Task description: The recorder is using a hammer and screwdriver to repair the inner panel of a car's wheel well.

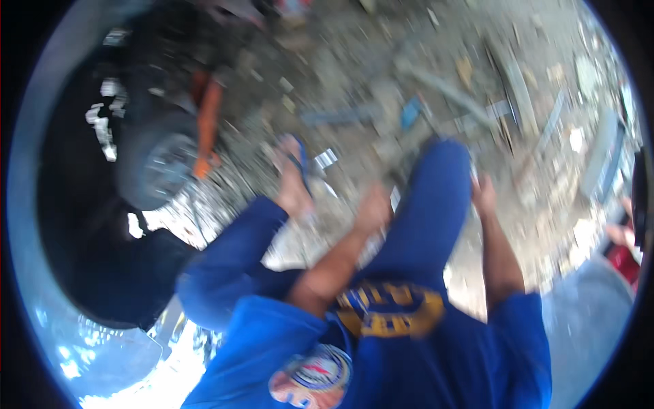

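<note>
My left hand is low on the inner side of my raised knee in dark blue trousers. Its fingers look curled, with a thin pale sliver beside them; what they hold, if anything, I cannot make out. On the outer side of the same knee is my right hand, hanging down. Motion blur and the knee hide its fingers. My foot in a dark sandal rests on the dirt, left of my left hand.
To the left a wheel shows under a dark wheel arch, beside an orange metal part. Rubble and scraps cover the ground, including a long pale strip and a small blue piece. Another person's hand is at the right edge.
</note>
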The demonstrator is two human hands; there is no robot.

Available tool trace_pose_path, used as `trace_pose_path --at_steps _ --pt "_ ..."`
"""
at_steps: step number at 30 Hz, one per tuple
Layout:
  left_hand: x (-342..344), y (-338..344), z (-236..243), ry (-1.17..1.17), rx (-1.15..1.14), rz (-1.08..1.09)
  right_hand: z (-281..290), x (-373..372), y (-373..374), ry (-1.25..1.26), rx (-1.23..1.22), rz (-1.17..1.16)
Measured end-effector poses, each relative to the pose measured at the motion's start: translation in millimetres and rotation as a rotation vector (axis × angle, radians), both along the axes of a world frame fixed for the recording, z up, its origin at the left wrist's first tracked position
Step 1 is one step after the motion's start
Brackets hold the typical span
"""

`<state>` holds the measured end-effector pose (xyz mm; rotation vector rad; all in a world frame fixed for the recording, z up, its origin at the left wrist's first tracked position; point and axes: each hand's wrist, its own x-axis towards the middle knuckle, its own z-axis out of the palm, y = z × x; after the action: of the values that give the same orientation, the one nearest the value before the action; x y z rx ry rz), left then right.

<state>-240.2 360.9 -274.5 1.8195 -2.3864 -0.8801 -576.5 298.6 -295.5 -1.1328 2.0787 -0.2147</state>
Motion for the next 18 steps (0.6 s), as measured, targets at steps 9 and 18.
trace_pose_path --at_steps 9,18 --pt "-35 -16 32 -0.151 0.524 0.293 -61 -27 34 -0.296 -0.241 -0.241" --pt "-31 -5 41 0.121 0.194 0.573 -122 -70 33 -0.722 -0.118 -0.516"
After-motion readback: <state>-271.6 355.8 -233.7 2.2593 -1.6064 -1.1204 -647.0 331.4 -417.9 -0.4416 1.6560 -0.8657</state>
